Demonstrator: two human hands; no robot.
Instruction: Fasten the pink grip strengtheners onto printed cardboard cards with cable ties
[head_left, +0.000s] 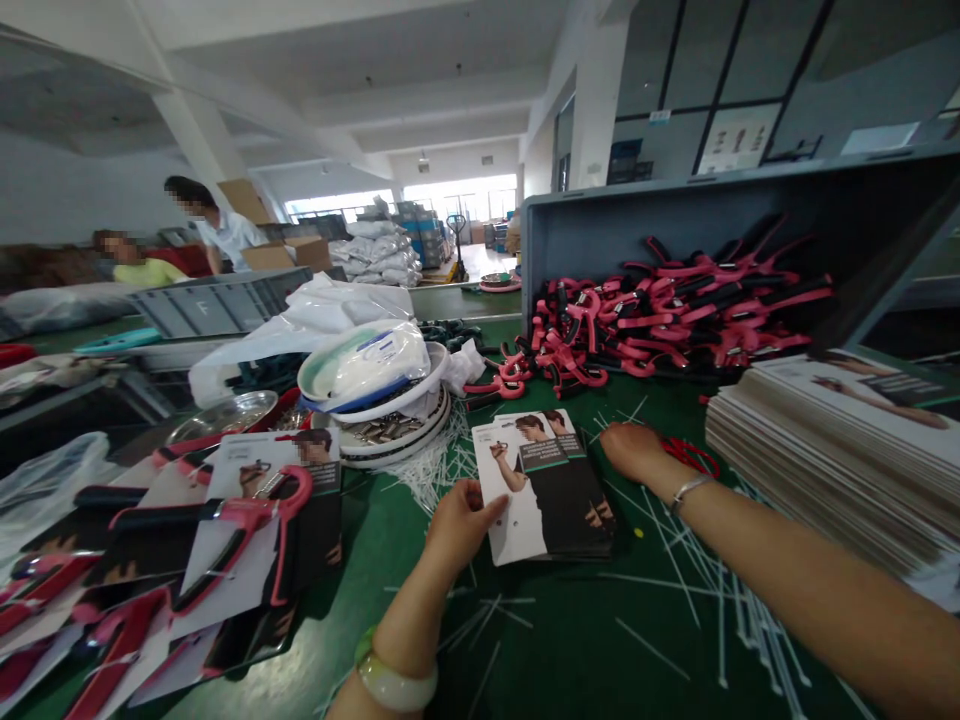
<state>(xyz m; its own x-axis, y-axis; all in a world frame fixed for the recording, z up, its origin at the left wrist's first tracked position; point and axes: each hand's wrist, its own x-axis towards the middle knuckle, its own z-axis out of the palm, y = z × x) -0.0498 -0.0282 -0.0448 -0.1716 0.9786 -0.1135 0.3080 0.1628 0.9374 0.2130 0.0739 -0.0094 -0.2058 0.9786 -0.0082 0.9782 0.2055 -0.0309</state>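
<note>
My left hand point(459, 520) is closed on the left edge of a printed backing card point(517, 515), its thumb on the card's face. The card lies on top of a short stack of similar cards on the green tabletop. Just right of the stack is my right hand point(631, 452), fingers curled inward over loose white cable ties point(679, 555); its fingertips are hidden, so anything pinched there cannot be made out. At the left, pink and black hand grip strengtheners point(251, 515) lie on cards in an overlapping pile.
A tilted grey bin point(536, 250) spills many grip strengtheners point(660, 310) at the back right. A tall stack of cards point(810, 470) stands at the right. Stacked bowls point(375, 400) sit behind my left hand. Two people point(225, 235) are across the room at the left.
</note>
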